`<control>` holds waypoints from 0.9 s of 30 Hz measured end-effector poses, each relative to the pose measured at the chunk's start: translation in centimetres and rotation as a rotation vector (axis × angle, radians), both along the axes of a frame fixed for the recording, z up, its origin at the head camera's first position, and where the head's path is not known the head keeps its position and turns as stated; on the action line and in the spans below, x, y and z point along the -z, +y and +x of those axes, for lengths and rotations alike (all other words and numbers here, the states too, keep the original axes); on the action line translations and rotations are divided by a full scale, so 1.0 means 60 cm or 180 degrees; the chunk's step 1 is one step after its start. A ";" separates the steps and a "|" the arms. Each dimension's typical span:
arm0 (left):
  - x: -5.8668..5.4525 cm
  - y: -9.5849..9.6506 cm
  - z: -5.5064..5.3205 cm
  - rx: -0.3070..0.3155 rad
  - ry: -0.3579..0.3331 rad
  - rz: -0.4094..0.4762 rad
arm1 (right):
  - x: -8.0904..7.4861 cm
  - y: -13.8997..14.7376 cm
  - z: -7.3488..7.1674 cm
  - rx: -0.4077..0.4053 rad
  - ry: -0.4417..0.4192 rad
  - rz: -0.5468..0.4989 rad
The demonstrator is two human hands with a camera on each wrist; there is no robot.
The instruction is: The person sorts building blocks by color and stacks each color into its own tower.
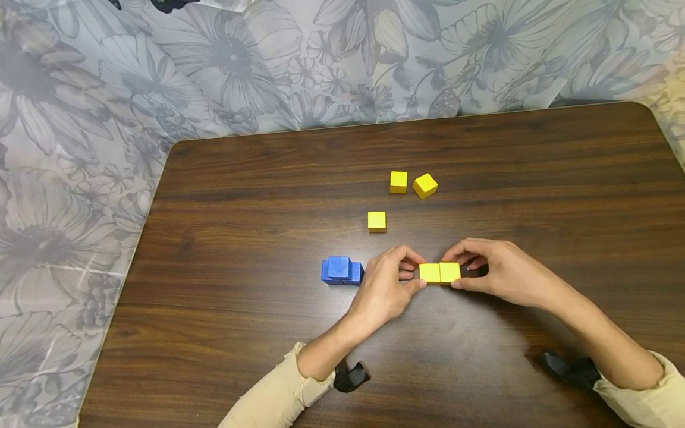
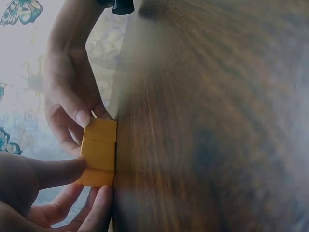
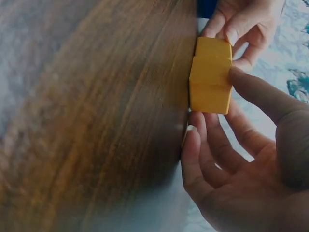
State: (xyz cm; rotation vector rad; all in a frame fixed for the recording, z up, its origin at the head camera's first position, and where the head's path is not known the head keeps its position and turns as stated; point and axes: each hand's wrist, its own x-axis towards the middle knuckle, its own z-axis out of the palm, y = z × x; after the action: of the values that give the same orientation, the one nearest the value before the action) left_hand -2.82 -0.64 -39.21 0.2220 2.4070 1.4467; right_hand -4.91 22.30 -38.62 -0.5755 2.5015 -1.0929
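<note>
Two yellow cubes sit side by side on the table, faces touching. My left hand (image 1: 383, 283) pinches the left yellow cube (image 1: 429, 273) between thumb and fingertips. From the other side, my right hand (image 1: 495, 270) pinches the right yellow cube (image 1: 449, 272), thumb at the near face and fingers at the far one. In the right wrist view, the right-hand cube (image 3: 210, 89) stands nearest, with the thumb against it. Just left of my left hand is a blue cube stack (image 1: 339, 268), one cube resting on top of others; the hand overlaps its right edge in the head view.
Beyond my hands lies a single yellow cube (image 1: 377, 222). Farther back are two more, a squared-up yellow cube (image 1: 398, 182) and a turned yellow cube (image 1: 425, 185). The brown wooden table (image 1: 241, 208) ends at a flower-patterned wall covering (image 1: 235, 59).
</note>
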 end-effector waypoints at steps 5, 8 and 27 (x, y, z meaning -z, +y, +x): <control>0.000 -0.001 -0.002 0.0026 -0.0018 -0.0007 | -0.005 0.002 -0.006 -0.0094 0.0051 -0.0037; 0.000 -0.001 -0.003 0.0031 -0.0019 0.0001 | -0.010 0.002 -0.013 -0.0114 0.0111 -0.0061; 0.003 -0.001 -0.002 0.0032 0.0070 0.0008 | -0.042 -0.001 -0.076 0.0219 0.0565 -0.0382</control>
State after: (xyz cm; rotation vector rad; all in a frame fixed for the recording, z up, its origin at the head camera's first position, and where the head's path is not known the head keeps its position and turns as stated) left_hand -2.96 -0.73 -39.36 0.2518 2.4182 1.4502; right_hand -9.44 22.24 -36.10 -0.6504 2.6370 -1.2761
